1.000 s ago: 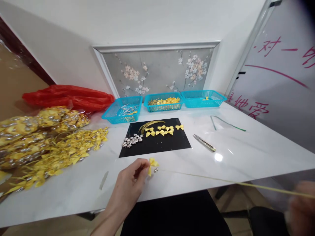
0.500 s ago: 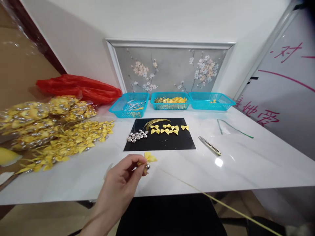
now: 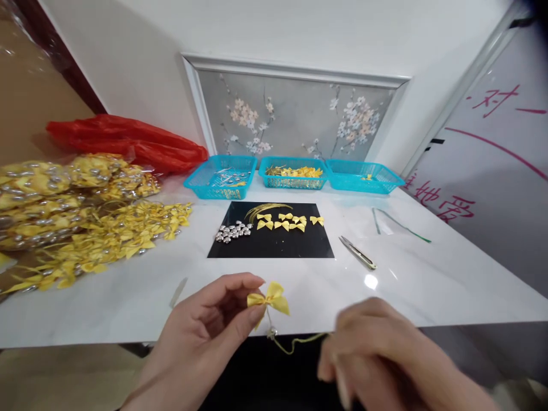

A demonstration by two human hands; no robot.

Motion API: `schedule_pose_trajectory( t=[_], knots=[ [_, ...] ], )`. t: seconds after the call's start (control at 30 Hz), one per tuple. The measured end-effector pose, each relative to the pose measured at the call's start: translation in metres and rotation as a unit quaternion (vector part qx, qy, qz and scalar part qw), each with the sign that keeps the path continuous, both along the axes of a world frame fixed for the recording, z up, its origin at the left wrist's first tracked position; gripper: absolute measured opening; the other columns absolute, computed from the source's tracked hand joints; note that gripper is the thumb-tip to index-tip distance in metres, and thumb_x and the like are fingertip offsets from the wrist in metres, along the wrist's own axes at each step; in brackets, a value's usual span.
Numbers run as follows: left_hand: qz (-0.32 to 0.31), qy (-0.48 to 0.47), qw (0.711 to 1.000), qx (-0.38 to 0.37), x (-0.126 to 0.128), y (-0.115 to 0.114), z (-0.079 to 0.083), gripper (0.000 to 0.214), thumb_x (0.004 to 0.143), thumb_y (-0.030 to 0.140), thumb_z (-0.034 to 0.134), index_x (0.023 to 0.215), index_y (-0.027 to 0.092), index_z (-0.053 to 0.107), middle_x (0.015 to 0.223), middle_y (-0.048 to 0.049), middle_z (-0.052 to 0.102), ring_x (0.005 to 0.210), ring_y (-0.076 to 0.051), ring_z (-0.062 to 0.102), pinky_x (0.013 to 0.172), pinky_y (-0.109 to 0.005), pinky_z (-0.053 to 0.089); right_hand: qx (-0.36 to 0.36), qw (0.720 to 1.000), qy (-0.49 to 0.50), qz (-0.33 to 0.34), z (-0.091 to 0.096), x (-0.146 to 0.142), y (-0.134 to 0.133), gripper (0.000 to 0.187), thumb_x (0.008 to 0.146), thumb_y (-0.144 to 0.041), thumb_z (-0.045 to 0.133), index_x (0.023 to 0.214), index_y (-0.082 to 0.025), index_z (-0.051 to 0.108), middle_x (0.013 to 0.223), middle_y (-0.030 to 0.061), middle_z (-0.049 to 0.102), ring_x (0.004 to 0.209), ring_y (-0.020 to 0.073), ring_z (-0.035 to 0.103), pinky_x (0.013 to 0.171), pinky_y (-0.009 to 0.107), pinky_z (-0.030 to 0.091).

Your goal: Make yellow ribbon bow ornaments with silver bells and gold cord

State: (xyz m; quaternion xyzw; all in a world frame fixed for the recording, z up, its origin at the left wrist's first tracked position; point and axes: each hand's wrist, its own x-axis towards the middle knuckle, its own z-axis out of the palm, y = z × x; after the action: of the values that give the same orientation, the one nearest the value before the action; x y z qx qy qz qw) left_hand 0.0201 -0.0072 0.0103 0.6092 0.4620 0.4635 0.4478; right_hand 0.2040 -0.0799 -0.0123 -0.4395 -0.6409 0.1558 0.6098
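Observation:
Between the thumb and fingers of my left hand (image 3: 209, 337) is a yellow ribbon bow (image 3: 277, 299), its loops facing up and right. A shiny silver bead (image 3: 272, 333), possibly a small bell, hangs just below the bow on a thin strand. From the bead a slack yellow cord (image 3: 294, 343) curves right to my right hand (image 3: 381, 354), whose fingers are closed on it and slightly smeared by motion. Beyond the hands lies a black mat (image 3: 257, 250) with several yellow bows (image 3: 282, 225), a cluster of silver beads (image 3: 231, 231) and a bundle of yellow cords (image 3: 268, 207).
Thread snips (image 3: 358, 253) lie right of the mat, near a green strip (image 3: 402, 225). Blue baskets (image 3: 220, 194), (image 3: 293, 181), (image 3: 363, 185) line the back. Finished yellow bow pieces (image 3: 115, 234) and a red bag (image 3: 128, 142) are at left. The table's front edge runs beneath my hands.
My right hand has come into view with the cord. My left hand has moved slightly lower, and the bead now dangles below the bow instead of sitting at the fingertips.

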Motion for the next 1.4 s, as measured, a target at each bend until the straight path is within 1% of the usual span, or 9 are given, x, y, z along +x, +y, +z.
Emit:
schedule_pose_trajectory(
  t=[0.07,0.13,0.2,0.4,0.57,0.73,0.93,1.27,1.4],
  knots=[
    [-0.001,-0.015,1.0,-0.014,0.002,-0.001,0.001,0.019,0.065,0.023,0.08,0.083,0.028,0.079,0.072,-0.0012,0.08,0.064,-0.019,0.076,0.055,-0.019,0.062,-0.005,0.999,-0.03,0.016,0.012,-0.006,0.0,0.019,0.095,-0.012,0.055,0.096,-0.024,0.069,0.082,0.0022,0.063,0.061,0.0102,0.061,0.05,0.018,0.052],
    [-0.009,-0.025,0.999,-0.022,0.003,-0.002,0.001,0.015,0.065,0.023,0.08,0.079,0.027,0.079,0.071,-0.0007,0.079,0.064,-0.018,0.075,0.056,-0.018,0.062,-0.008,0.998,-0.056,-0.016,0.015,-0.009,0.006,0.021,0.093,-0.008,0.054,0.093,-0.024,0.068,0.081,0.0026,0.06,0.06,0.0108,0.059,0.049,0.019,0.05],
    [-0.019,-0.03,0.999,-0.025,0.003,-0.002,0.001,0.012,0.067,0.023,0.081,0.078,0.027,0.078,0.072,-0.0002,0.078,0.064,-0.017,0.075,0.057,-0.018,0.061,-0.005,0.996,-0.072,-0.052,0.012,-0.012,0.011,0.022,0.094,-0.009,0.052,0.094,-0.024,0.067,0.083,0.0034,0.058,0.061,0.0118,0.057,0.049,0.02,0.049],
    [-0.036,-0.035,0.998,-0.045,-0.002,-0.002,-0.005,0.008,0.071,0.025,0.081,0.078,0.028,0.078,0.076,0.0004,0.077,0.067,-0.015,0.073,0.058,-0.016,0.059,0.028,0.99,-0.113,-0.075,0.002,-0.015,0.013,0.027,0.093,-0.005,0.049,0.103,-0.023,0.065,0.088,0.0054,0.058,0.062,0.0114,0.058,0.047,0.021,0.045],
    [-0.049,-0.048,0.995,-0.067,-0.004,-0.004,-0.007,0.006,0.074,0.029,0.081,0.078,0.027,0.077,0.078,0.0003,0.077,0.071,-0.016,0.073,0.063,-0.017,0.059,0.027,0.99,-0.126,-0.062,0.003,-0.016,0.011,0.03,0.091,-0.002,0.049,0.106,-0.021,0.066,0.084,0.0042,0.056,0.053,0.0089,0.048,0.042,0.022,0.038],
    [-0.046,-0.039,0.994,-0.094,-0.006,-0.007,-0.008,0.006,0.078,0.027,0.08,0.083,0.028,0.076,0.085,0.003,0.077,0.079,-0.013,0.071,0.07,-0.015,0.057,0.031,0.988,-0.143,-0.051,0.002,-0.015,0.011,0.029,0.09,0.001,0.05,0.105,-0.016,0.067,0.081,0.0044,0.056,0.054,0.0099,0.052,0.044,0.022,0.042],
    [-0.048,-0.038,0.995,-0.076,-0.005,-0.006,-0.01,0.007,0.076,0.025,0.081,0.081,0.028,0.077,0.08,0.0043,0.077,0.074,-0.012,0.071,0.066,-0.012,0.056,0.023,0.986,-0.154,-0.055,0.002,-0.014,0.01,0.031,0.088,0.003,0.049,0.106,-0.015,0.067,0.081,0.0045,0.057,0.057,0.0107,0.057,0.047,0.022,0.047],
    [-0.035,-0.036,0.998,-0.037,-0.004,-0.009,-0.012,0.013,0.076,0.019,0.079,0.081,0.031,0.077,0.081,0.0065,0.078,0.074,-0.011,0.072,0.068,-0.01,0.057,0.016,0.984,-0.164,-0.06,0.002,-0.015,0.009,0.031,0.089,0.001,0.048,0.106,-0.017,0.066,0.079,0.0031,0.055,0.051,0.0094,0.05,0.043,0.022,0.042],
    [-0.028,-0.017,0.999,-0.006,-0.004,-0.009,-0.011,0.015,0.077,0.017,0.077,0.081,0.032,0.078,0.08,0.0072,0.078,0.073,-0.011,0.073,0.07,-0.01,0.058,-0.003,0.983,-0.169,-0.066,0.002,-0.016,0.009,0.032,0.089,0.0,0.047,0.105,-0.019,0.067,0.078,0.002,0.054,0.049,0.0088,0.046,0.043,0.023,0.04]
  ],
)
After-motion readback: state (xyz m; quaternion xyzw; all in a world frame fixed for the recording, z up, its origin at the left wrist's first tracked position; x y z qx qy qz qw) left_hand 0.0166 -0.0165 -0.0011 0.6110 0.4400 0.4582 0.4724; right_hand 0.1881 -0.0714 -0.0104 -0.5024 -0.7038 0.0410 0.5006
